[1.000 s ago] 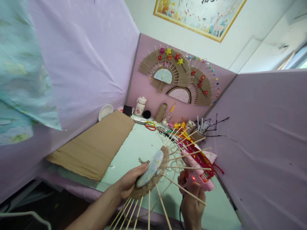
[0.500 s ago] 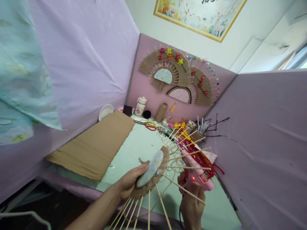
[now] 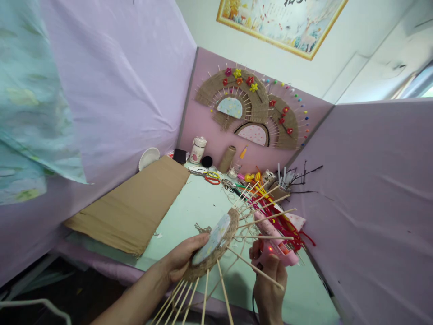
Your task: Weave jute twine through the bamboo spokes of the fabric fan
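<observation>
My left hand is closed on the edge of a half-round woven fan piece. Its face is pale blue floral cloth, its curved rim is wrapped in twine, and thin wooden sticks fan out from that rim. The thumb lies on the cloth side. In my right hand is a pink hot glue gun with a lit red light; its nozzle end lies behind the sticks. A loose strand of twine hangs across the lower sticks.
A cardboard sheet covers the table's left side. Red and yellow craft stems lie at right. Scissors, a twine cone and a white bottle stand or lie along the back. Two finished fans hang on the board.
The fan piece has tilted slightly, its lower sticks shifting left. My right hand and the glue gun have moved a little to the left. Both grips are unchanged.
</observation>
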